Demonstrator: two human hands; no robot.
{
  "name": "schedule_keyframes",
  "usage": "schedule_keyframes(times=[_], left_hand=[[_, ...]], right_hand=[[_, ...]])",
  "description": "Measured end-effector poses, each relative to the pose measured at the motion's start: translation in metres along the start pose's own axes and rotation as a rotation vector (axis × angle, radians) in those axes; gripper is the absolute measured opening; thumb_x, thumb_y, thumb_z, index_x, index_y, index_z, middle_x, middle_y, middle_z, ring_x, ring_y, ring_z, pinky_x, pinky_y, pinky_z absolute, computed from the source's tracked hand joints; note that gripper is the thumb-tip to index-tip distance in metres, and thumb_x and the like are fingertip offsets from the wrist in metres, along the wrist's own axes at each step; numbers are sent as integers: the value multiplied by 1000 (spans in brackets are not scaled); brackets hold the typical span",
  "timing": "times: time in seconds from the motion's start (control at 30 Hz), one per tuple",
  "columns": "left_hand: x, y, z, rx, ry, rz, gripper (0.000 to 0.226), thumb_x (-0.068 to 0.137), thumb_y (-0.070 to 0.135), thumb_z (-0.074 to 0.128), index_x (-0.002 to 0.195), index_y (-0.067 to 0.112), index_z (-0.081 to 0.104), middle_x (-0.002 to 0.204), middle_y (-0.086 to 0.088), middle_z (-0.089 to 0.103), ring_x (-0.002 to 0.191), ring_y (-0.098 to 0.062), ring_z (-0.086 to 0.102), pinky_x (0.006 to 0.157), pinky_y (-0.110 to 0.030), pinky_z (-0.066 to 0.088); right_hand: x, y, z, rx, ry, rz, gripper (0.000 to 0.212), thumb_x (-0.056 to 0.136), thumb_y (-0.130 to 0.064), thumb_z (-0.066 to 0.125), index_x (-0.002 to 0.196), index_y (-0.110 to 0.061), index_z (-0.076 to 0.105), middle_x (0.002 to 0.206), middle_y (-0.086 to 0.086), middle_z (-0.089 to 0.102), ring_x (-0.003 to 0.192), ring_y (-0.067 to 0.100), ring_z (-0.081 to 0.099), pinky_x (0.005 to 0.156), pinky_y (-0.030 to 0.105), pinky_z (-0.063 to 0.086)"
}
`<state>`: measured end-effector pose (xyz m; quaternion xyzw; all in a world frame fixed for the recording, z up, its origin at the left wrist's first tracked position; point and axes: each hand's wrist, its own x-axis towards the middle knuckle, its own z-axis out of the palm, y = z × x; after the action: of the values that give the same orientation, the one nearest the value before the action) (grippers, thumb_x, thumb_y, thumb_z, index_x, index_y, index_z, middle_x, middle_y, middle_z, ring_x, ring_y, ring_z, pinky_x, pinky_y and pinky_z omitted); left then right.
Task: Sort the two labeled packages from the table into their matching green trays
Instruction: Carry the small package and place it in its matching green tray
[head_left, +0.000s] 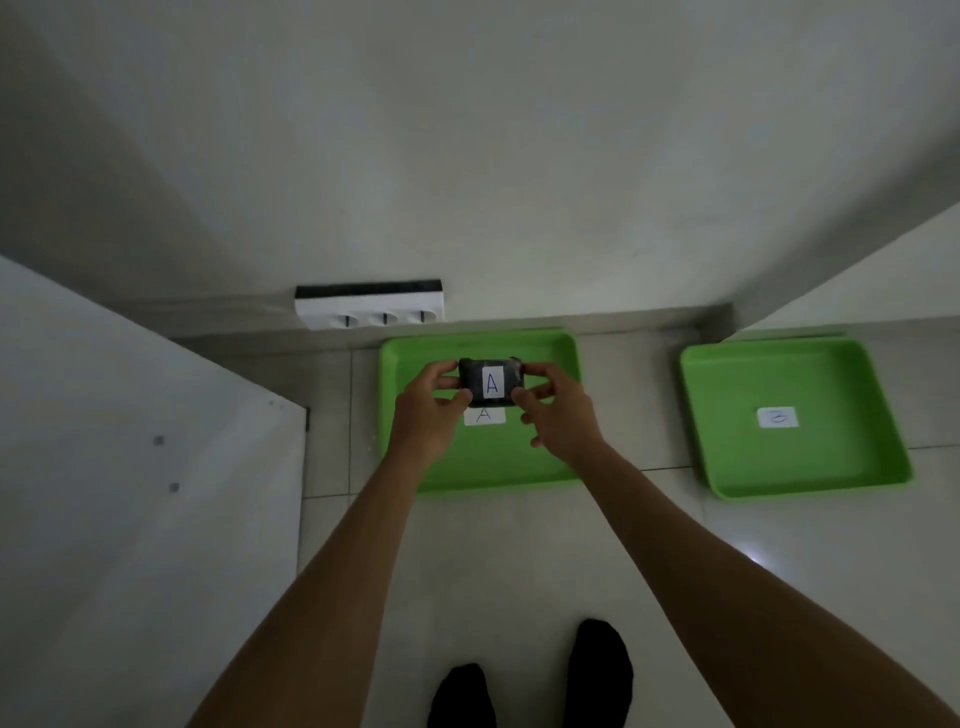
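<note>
Item: black package (491, 382) marked A, held over the A tray (540, 457).
Left to right: white table (130, 441); wall power strip (370, 305); A tray on tiled floor (644, 525), holding only its label; B tray (795, 457), likewise. Left hand (428, 410) and right hand (558, 410) pinched the package's ends, fingers closed on it.

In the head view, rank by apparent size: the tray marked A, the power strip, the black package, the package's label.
1. Tray marked A
2. Power strip
3. Black package, held nearer the camera, so unsure against the strip
4. Package's label
</note>
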<state>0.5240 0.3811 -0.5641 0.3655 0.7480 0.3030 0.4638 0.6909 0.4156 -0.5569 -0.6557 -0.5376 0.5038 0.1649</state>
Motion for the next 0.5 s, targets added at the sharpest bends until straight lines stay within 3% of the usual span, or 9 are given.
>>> schedule_keyframes(times=[0.13,0.3,0.43,0.5], left_hand=[[65,-57,35,32,-13,-11,45,90,14,63,133,17,53,126,-4,67,89,-19,67,84,-48,59],[118,-102,64,89,-47,-25,42,94,14,55,136,16,52,135,-6,61,107,-25,66,92,-47,56],[136,-116,72,128,-91,-27,46,97,15,51,142,14,46,145,-7,53,115,-26,63,100,-47,52],[139,-118,75,154,-113,-35,50,97,15,50,146,16,41,149,-6,49,115,-25,62,93,-41,54]], right_hand=[[70,59,38,-34,15,10,39,92,-20,64,130,-20,56,92,-2,63,84,23,70,71,50,62],[133,105,74,-83,30,22,37,90,-23,65,127,-23,58,87,-4,64,86,28,71,72,55,61],[156,116,87,-140,52,7,39,92,-23,63,130,-21,57,94,-2,62,78,24,69,72,49,62],[162,119,89,-176,55,17,40,93,-25,62,132,-22,57,97,0,65,78,20,65,73,42,61]])
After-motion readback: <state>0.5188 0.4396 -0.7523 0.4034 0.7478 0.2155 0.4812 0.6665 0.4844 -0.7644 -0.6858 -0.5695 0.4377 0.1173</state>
